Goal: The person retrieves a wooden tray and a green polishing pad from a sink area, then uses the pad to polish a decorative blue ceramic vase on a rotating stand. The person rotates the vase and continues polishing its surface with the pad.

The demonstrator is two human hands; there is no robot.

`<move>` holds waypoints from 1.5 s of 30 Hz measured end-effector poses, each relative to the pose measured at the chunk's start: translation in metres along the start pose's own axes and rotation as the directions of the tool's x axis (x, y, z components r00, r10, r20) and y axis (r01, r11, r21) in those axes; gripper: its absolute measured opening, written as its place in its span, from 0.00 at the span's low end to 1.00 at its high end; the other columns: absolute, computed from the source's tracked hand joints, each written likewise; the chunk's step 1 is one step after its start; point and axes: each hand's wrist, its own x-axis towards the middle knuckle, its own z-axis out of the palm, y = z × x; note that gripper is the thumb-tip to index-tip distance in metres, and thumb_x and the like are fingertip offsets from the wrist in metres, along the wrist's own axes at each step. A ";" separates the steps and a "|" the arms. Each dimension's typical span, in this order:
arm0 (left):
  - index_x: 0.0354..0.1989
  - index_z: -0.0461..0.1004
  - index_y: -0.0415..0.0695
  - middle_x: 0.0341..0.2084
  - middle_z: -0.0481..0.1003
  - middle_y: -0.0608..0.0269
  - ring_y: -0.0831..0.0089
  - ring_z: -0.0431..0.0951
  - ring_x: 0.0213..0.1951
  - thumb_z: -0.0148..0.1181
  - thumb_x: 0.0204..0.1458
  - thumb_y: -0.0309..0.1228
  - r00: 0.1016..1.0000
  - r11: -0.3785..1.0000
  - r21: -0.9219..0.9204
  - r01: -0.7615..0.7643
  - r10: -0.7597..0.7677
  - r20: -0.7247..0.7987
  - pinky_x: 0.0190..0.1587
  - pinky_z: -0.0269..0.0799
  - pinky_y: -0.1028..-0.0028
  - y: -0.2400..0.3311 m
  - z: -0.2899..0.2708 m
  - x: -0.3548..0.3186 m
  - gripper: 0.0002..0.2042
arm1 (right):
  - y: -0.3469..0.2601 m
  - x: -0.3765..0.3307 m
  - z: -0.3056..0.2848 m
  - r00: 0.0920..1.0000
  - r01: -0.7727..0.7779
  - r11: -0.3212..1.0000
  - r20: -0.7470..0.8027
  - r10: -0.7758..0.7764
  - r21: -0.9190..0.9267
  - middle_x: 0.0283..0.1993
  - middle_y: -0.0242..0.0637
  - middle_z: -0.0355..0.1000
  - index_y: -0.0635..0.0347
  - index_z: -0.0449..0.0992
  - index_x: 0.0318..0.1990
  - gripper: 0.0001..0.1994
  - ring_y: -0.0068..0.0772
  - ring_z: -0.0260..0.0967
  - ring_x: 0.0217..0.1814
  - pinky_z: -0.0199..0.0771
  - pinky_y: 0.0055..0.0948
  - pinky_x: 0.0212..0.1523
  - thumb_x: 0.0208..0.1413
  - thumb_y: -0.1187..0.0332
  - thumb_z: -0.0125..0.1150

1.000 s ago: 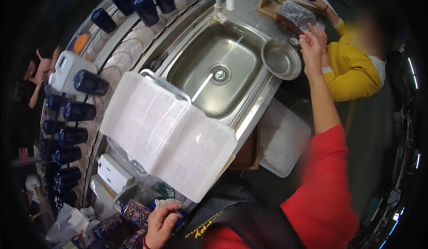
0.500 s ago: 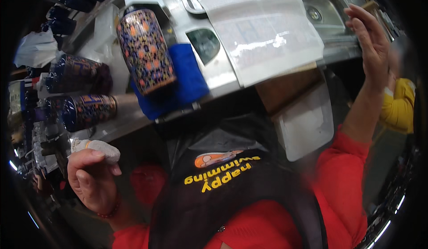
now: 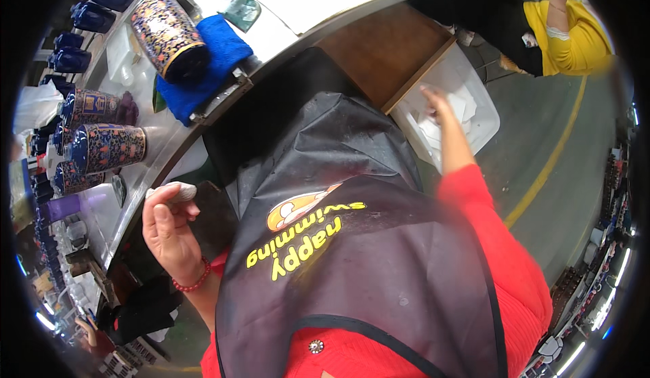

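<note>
My left hand [image 3: 172, 236], with a red bead bracelet at the wrist, is raised at the left beside the table edge. Its fingers curl around a small whitish knitted cloth [image 3: 181, 191]; whether part of it is worn on a finger is unclear. My right hand [image 3: 437, 107] reaches over a translucent white plastic bin [image 3: 492, 117], fingers stretched out and partly hidden. White scraps [image 3: 464, 107] lie in that bin. A dark blue jar with a dense floral pattern [image 3: 166, 29] lies on its side on a folded blue towel [image 3: 227, 39], away from both hands.
Several similar patterned jars [image 3: 112, 148] rest on the steel table [image 3: 159, 141] at the left. A brown board [image 3: 379, 53] adjoins the bin. A black apron [image 3: 338, 242] covers my lap. At the upper right, another person in yellow sleeves [image 3: 575, 36] stands close by.
My right hand has come down from beside the sink to the bin. My left hand still has the knitted cloth. The view has turned, showing more floor at the right.
</note>
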 end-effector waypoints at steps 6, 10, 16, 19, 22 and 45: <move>0.50 0.76 0.36 0.40 0.78 0.59 0.78 0.74 0.33 0.50 0.69 0.37 0.976 0.959 0.203 0.199 -0.212 0.041 0.37 0.67 0.79 -0.012 0.042 -0.008 0.16 | 0.102 0.078 0.115 0.947 -0.315 0.905 0.040 0.317 0.287 0.76 0.53 0.52 0.60 0.42 0.76 0.61 0.56 0.49 0.77 0.61 0.53 0.67 0.44 0.42 0.78; 0.49 0.76 0.37 0.37 0.78 0.62 0.80 0.74 0.32 0.50 0.69 0.37 0.955 0.911 0.307 0.277 -0.296 0.016 0.36 0.66 0.81 -0.016 0.079 -0.005 0.15 | 0.087 0.090 0.158 0.985 -0.064 0.926 -0.124 0.118 0.373 0.69 0.55 0.60 0.67 0.38 0.74 0.62 0.54 0.64 0.66 0.68 0.55 0.62 0.43 0.53 0.82; 0.48 0.77 0.37 0.37 0.78 0.63 0.81 0.74 0.32 0.49 0.69 0.35 0.918 0.851 0.438 0.289 -0.376 0.126 0.37 0.67 0.81 -0.023 0.134 0.011 0.14 | 0.043 0.077 0.163 0.992 0.063 0.939 -0.124 -0.022 0.337 0.52 0.49 0.77 0.65 0.66 0.59 0.34 0.50 0.77 0.52 0.77 0.40 0.52 0.48 0.57 0.73; 0.49 0.77 0.37 0.38 0.78 0.63 0.81 0.75 0.33 0.49 0.69 0.32 0.897 0.839 0.480 0.256 -0.391 0.205 0.37 0.67 0.81 -0.025 0.150 0.018 0.13 | 0.018 0.074 0.149 0.994 0.033 0.877 -0.109 0.023 0.480 0.45 0.50 0.79 0.69 0.71 0.51 0.29 0.48 0.78 0.49 0.79 0.42 0.47 0.45 0.61 0.73; 0.49 0.77 0.37 0.39 0.78 0.62 0.79 0.75 0.33 0.48 0.69 0.31 0.879 0.844 0.486 0.229 -0.394 0.270 0.38 0.69 0.79 -0.026 0.159 0.018 0.13 | 0.000 0.075 0.134 0.998 -0.047 0.685 0.006 0.063 0.727 0.44 0.55 0.77 0.72 0.72 0.49 0.26 0.44 0.78 0.46 0.81 0.44 0.38 0.45 0.68 0.74; 0.63 0.69 0.44 0.57 0.72 0.60 0.71 0.71 0.57 0.58 0.62 0.44 0.877 0.783 0.475 0.402 -0.479 0.047 0.58 0.68 0.67 -0.232 0.177 0.129 0.25 | 0.109 -0.012 -0.082 0.930 -0.156 0.485 0.293 -0.221 0.861 0.56 0.49 0.75 0.71 0.67 0.63 0.32 0.46 0.75 0.56 0.76 0.41 0.57 0.55 0.57 0.60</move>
